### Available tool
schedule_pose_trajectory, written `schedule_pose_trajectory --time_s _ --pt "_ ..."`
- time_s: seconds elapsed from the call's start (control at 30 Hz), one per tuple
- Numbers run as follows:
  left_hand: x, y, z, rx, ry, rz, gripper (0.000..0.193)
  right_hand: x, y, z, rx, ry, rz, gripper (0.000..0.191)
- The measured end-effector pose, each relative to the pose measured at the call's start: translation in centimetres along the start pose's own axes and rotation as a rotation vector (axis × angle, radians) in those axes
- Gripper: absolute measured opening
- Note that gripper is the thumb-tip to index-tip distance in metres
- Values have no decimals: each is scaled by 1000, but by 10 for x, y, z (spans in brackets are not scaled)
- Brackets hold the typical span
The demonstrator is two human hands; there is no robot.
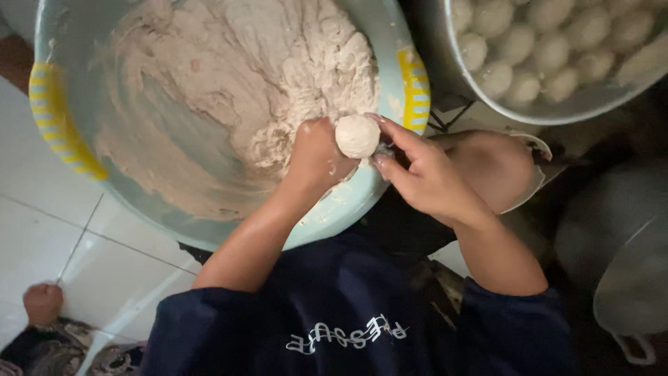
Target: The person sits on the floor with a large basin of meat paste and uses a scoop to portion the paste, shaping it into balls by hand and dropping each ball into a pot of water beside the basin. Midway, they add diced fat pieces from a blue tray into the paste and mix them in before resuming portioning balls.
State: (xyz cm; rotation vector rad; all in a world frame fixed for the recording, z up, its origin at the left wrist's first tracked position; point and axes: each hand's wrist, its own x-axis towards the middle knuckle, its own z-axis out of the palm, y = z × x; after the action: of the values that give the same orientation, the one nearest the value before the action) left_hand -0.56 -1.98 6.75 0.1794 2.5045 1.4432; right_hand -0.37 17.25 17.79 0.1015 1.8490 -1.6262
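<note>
Over the pale blue basin (390, 42) of dough, left hand (316, 157) and right hand (428, 174) both cupped around a dough ball (357, 136), metal pot (480, 97) of finished balls nearby

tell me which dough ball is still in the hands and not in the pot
The dough ball at the blue basin's near rim, pinched between left hand and right hand. All the other balls lie packed in the metal pot at upper right.
</note>
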Motion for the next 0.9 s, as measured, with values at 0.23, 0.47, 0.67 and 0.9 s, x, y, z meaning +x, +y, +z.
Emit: schedule_pose_trajectory --time_s 0.23,0.47,0.67,0.9 --pt "-16 -58 16 384 -111 -84 25 12 22 -25 149 -50 65 60" --pt "-33 -172 -9 211 -65 -406 47 14 -11 -114 57 283 -69 46" --pt "28 -211 -83 1010 261 -188 75 49 -11 -162 41 357 -133 41" --pt "-3 -194 -18 184 -150 -580 40 57 -21 -168 -1328 636 -468 33"
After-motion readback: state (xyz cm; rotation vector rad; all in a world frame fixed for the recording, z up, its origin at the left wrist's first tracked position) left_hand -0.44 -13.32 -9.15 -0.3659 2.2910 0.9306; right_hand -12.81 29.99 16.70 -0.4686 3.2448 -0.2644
